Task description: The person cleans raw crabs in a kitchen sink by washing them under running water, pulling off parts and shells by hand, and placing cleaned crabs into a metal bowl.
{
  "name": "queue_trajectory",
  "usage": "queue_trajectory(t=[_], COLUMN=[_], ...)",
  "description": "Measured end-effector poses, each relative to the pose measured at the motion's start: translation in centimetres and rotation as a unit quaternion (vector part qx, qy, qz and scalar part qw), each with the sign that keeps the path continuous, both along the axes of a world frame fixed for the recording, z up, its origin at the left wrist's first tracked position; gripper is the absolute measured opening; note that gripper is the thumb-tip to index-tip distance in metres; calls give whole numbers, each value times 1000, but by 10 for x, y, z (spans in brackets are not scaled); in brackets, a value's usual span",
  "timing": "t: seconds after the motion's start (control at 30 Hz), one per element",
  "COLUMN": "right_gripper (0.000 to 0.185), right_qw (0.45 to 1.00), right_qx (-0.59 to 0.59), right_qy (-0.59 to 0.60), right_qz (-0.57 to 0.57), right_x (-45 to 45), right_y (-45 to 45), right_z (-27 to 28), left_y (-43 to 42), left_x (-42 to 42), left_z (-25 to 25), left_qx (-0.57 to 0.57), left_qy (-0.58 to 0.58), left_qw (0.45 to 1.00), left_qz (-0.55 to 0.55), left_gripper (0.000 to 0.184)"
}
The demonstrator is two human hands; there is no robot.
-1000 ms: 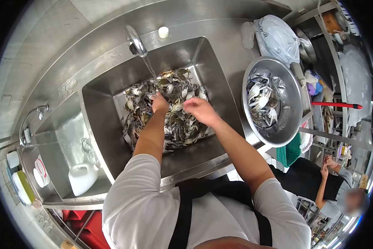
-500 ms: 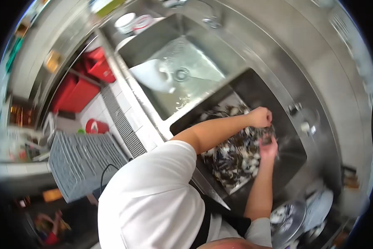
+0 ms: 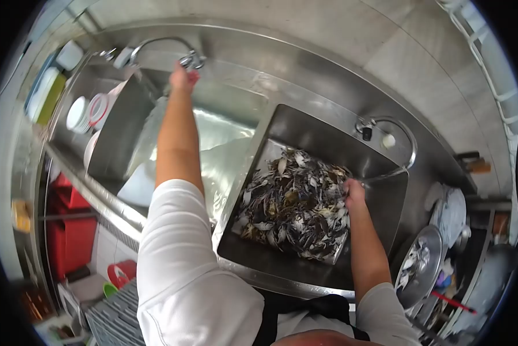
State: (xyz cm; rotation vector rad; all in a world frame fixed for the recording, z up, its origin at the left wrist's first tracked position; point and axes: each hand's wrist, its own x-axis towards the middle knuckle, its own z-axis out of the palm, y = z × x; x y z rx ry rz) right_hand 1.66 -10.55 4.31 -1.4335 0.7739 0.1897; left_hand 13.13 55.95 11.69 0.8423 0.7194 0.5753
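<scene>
My left hand reaches over the left sink to the tap at its back rim. Its fingers are closed at the tap's handle. Lower on the right, my right hand is at the right edge of a heap of what look like crabs in the right sink. Those fingers are curled, and what they hold, if anything, is hidden. The heap lies on a pale tray, mostly covered. Close to my right hand is the end of a second tap's curved spout.
The left sink holds water and a white plastic jug. White tubs stand at its far left. A metal bowl with pale pieces sits right of the right sink. Red bins are below left.
My left hand has left the crab heap and moved left to the tap of the other sink. My right hand stays beside the heap. The view has turned.
</scene>
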Motion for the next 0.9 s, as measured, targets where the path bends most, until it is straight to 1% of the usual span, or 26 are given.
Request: queue_trajectory(t=[0.03, 0.07, 0.1, 0.13, 0.17, 0.2, 0.23, 0.27, 0.3, 0.33, 0.37, 0.4, 0.43, 0.47, 0.5, 0.53, 0.57, 0.6, 0.63, 0.67, 0.7, 0.73, 0.8, 0.83, 0.87, 0.9], right_gripper=[5, 5, 5, 8, 6, 2, 6, 9, 10, 9, 8, 9, 10, 12, 12, 13, 15, 15, 17, 21, 26, 21, 17, 17, 17, 17], right_qw=[997, 997, 997, 999, 999, 995, 997, 993, 993, 991, 987, 991, 986, 981, 980, 975, 971, 969, 967, 965, 967, 968, 972, 971, 975, 976], right_qx=[23, 34, 43, 43, 41, 72, 68, 93, 85, 111, 146, 130, 161, 192, 198, 220, 240, 246, 252, 256, 241, 237, 198, 200, 145, 93], right_qy=[50, 37, 23, 2, -2, -6, -3, 1, 17, -32, -36, 0, 0, 2, 8, 11, 13, 18, 4, -8, -20, -29, -16, -8, -9, -10], right_qz=[48, 59, 59, 17, 7, 63, -25, 75, 79, 69, 63, 34, 32, 36, 36, 17, 1, 2, 28, 55, 77, 81, 127, 134, 167, 197], right_x=[-6, -3, -3, -9, -7, -12, -10, -4, -4, -3, 0, -5, -10, -12, -14, -16, -16, -19, -22, -25, -25, -27, -26, -23, -27, -34], right_y=[-1, -9, -24, -9, -15, -21, -7, -22, -20, -17, -18, -4, -4, -7, -7, -6, -7, -8, -11, -17, -21, -24, -37, -44, -49, -50], right_z=[26, 9, -7, 16, 9, 17, 30, 16, 24, 19, 20, 57, 63, 66, 70, 72, 75, 77, 79, 80, 74, 75, 60, 58, 56, 54], left_y=[13, 44, 65, 62, 115, 120, 89, 101, 99, 79, 78, 87, 60, 26, 12, -1, -62, -129, -186, -242, -318, -372, -466, -502, -527, -553], left_x=[10, 21, 26, 27, 44, 49, 34, 30, 27, 19, 19, 24, 19, 13, 18, 25, 14, -9, -28, -43, -75, -91, -118, -119, -113, -110], left_z=[-10, -30, -45, -35, -82, -73, -50, -56, -59, -43, -36, -33, -5, 29, 12, -3, 11, 22, 26, 9, 29, 21, 39, 33, 13, 15], left_qx=[6, -64, -75, -79, -91, -74, -5, 48, 68, 136, 178, 209, 351, 477, 450, 416, 528, 481, 517, 447, 277, 254, 151, 103, 87, 97], left_qy=[-16, -78, -123, -73, -187, -74, -85, -35, -46, -12, -26, 9, 172, 326, 201, 71, 86, -5, 44, 12, 29, 62, 104, 91, 12, -8], left_qw=[1000, 995, 986, 992, 961, 984, 990, 990, 989, 988, 980, 973, 918, 816, 870, 903, 840, 877, 850, 880, 919, 896, 837, 818, 795, 783], left_qz=[6, -27, -82, -58, -182, -146, -110, -131, -125, -66, -85, -94, -67, -32, 23, 77, 91, 0, -90, -160, -281, -359, -516, -558, -601, -615], left_gripper=[47, 41, 35, 32, 29, 27, 26, 29, 30, 34, 40, 40, 36, 33, 30, 27, 24, 21, 20, 20, 19, 19, 21, 21, 20, 21])
